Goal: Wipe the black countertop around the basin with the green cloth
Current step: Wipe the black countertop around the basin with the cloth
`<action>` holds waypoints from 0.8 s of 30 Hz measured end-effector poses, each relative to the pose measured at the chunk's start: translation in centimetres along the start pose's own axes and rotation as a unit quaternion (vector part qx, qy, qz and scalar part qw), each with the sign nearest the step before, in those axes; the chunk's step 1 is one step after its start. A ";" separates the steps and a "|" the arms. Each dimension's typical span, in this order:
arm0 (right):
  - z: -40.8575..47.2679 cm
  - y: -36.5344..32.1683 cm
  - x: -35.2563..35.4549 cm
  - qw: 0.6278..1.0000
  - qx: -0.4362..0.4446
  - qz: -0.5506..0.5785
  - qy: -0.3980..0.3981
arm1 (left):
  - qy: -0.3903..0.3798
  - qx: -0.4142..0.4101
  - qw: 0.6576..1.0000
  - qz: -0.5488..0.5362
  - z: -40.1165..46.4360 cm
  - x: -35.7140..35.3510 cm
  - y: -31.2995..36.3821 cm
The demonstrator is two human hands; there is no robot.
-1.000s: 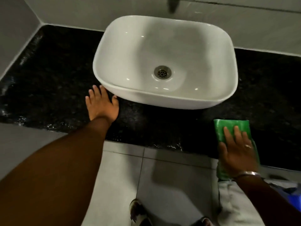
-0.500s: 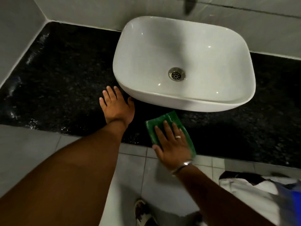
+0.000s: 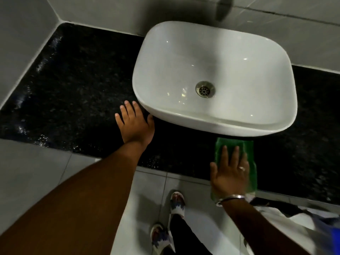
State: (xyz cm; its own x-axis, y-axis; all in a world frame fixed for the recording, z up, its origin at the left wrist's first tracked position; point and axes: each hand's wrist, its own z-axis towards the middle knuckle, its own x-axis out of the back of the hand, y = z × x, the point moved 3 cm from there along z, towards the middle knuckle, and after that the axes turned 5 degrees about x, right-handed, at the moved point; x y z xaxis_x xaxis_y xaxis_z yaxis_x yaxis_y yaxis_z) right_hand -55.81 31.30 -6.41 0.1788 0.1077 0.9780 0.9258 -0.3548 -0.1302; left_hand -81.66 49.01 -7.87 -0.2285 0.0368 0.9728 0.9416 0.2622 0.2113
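Observation:
A white basin (image 3: 217, 57) with a metal drain stands on the black speckled countertop (image 3: 79, 92). My right hand (image 3: 230, 173) presses flat on the folded green cloth (image 3: 248, 150), which lies on the counter's front strip just below the basin's front rim and hangs a little over the edge. My left hand (image 3: 135, 124) rests flat, fingers apart, on the counter beside the basin's front left corner, thumb touching its wall. It holds nothing.
Grey tiled walls (image 3: 27, 34) close the counter at the left and back. A dark tap spout (image 3: 223, 8) juts in at the top. Below the counter edge lie a tiled floor (image 3: 147, 190) and my sandalled feet (image 3: 176, 203).
My right hand slid the green cloth left along the front strip towards my left hand, then back right under the basin's front. My left hand stayed planted by the basin corner.

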 end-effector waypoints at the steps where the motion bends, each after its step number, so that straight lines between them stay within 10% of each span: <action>1: 0.0 -2.0 -0.1 1.000 0.021 0.005 -0.008 | 0.002 0.002 1.000 -0.001 0.3 0.4 -0.3; 12: -0.3 -10.7 -1.8 0.971 0.222 -0.050 -0.068 | -0.030 -0.014 0.996 0.087 15.6 7.2 -20.0; 24: -0.6 -34.1 -4.2 0.933 0.346 -0.038 -0.089 | -0.001 -0.043 0.996 0.072 15.5 6.5 -21.1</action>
State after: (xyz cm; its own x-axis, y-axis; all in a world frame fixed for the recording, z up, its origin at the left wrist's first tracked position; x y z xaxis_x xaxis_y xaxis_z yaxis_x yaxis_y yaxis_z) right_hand -88.36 42.39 -6.00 0.1002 0.2829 0.9539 0.9203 0.3381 -0.1970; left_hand -106.83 58.65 -7.46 -0.0890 0.0697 0.9936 0.9826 0.1697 0.0761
